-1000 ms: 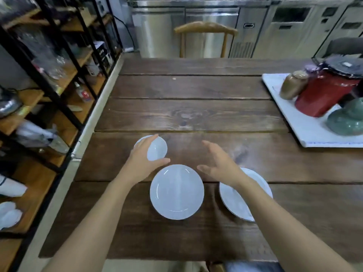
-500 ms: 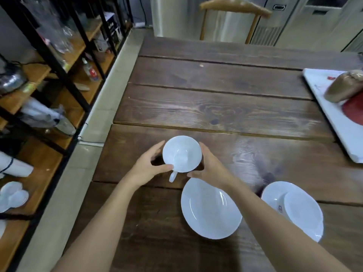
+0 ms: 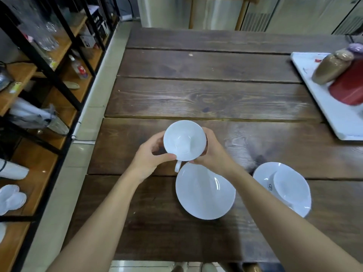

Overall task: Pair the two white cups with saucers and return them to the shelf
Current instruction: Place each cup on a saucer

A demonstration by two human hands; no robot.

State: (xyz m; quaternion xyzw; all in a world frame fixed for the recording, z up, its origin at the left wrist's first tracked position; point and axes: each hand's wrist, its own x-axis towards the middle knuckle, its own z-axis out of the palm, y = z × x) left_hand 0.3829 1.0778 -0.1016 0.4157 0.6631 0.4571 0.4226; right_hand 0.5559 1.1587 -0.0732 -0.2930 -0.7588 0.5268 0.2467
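Both bare hands are closing around a round white ceramic cup, holding it upright above the dark brown plank table with its open mouth facing up and its empty inside in full view. The left hand is wrapping the cup's left wall, thumb pressing near the base of the rim on the near side, while the right hand is cupping the right wall with its fingers curling behind. The cup's small white loop handle is pointing toward the person, poking out just below the grip between the two thumbs. Directly nearer than the grip, and touching nothing in the hands, a round white ceramic saucer is lying flat and empty on the table; the handle is overlapping its far edge in the view. To the right of the grip, past the right forearm, a second white saucer is sitting on the table with a second white cup resting on it. Far to the right of the grip, a flat white rectangular tray is carrying a red rounded vessel and a brown glazed jar. To the left of the grip, across a pale tiled floor strip, a black metal shelf with wooden boards is holding glassware and small white dishes.
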